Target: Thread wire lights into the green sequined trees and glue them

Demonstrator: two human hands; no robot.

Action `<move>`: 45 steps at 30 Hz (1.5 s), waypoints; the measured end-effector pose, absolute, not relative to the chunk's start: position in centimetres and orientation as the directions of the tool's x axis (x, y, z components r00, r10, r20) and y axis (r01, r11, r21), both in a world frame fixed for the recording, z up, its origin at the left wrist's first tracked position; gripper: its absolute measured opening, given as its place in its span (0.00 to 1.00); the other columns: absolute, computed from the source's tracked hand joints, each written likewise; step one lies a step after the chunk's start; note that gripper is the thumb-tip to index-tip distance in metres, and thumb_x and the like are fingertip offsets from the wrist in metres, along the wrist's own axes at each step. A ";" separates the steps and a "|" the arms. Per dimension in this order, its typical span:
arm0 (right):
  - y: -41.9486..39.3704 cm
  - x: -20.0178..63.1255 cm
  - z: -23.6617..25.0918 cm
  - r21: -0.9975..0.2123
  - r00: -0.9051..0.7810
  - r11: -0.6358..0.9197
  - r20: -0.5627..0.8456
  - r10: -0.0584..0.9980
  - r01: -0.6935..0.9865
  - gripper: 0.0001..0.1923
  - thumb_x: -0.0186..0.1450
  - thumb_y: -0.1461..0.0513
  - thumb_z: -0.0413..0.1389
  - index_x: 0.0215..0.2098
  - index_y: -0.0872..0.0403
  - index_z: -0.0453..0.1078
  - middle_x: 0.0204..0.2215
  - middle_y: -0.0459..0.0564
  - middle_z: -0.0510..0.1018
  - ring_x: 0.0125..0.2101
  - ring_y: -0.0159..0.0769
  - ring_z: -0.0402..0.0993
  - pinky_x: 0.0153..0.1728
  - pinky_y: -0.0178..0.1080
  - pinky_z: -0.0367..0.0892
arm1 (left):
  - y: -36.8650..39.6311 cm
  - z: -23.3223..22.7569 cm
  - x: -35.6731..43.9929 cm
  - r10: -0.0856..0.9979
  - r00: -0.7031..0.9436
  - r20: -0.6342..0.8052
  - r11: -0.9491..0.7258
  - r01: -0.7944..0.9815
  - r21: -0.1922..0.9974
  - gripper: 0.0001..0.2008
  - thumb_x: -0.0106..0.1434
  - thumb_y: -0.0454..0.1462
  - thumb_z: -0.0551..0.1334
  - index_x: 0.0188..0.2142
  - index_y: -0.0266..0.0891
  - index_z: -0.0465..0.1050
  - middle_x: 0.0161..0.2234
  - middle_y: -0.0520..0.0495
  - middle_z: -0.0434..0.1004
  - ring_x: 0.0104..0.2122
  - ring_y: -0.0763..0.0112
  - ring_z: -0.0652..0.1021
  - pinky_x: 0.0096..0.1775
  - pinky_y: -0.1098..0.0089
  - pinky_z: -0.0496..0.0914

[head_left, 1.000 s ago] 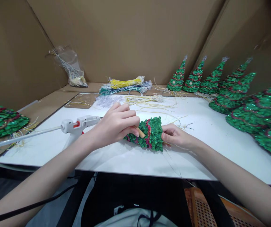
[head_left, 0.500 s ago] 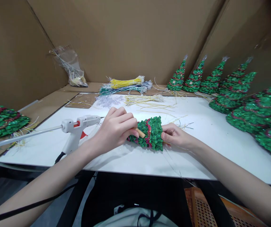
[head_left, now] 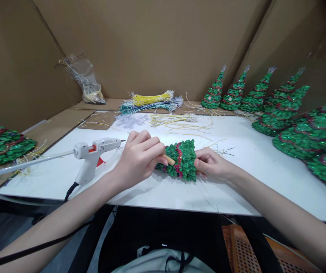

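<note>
From the head view, the work looks well advanced but unfinished. A row of finished trees (head_left: pixel 233 96) stands upright along the far right of the white table (head_left: pixel 259 170), each tipped with a silvery point, and more green sequined trees (head_left: pixel 316 136) crowd the right edge. The green tree (head_left: pixel 181 159) in hand lies on its side near the middle of the table, its base turned right, so by my judgement it is one piece among many that has yet to join the standing row. Bundles of coloured wires (head_left: pixel 151 102) lie at the far side and a flat green piece (head_left: pixel 0 146) at the far left, which suggests stock remains.

The left hand (head_left: pixel 138 157) comes in from the near left, palm down, fingers curled over the narrow end of the tree and pinching a small tan stick (head_left: pixel 168 159) against it. The right hand (head_left: pixel 210 163) reaches in from the near right with the forearm low over the table edge, fingers closed on the tree's wide base; what passes between the fingertips there is too small to tell. A white glue gun (head_left: pixel 94 151) stands just left of the left hand, untouched, nozzle pointing right.
</note>
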State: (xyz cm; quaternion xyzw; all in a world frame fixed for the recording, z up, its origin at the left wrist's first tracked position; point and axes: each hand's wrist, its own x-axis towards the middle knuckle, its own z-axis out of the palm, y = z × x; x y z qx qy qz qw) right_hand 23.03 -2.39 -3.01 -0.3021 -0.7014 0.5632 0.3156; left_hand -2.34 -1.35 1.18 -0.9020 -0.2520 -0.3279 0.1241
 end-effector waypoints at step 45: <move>-2.1 23.2 -3.2 -0.981 -0.608 0.141 0.031 0.793 0.134 0.30 0.59 0.38 0.56 0.21 0.56 0.61 0.12 0.40 0.62 0.14 0.25 0.56 0.16 0.32 0.49 | -1.3 1.7 -3.4 0.475 0.663 0.578 -0.856 0.501 0.128 0.09 0.67 0.39 0.61 0.31 0.38 0.70 0.30 0.51 0.76 0.32 0.68 0.67 0.39 0.65 0.55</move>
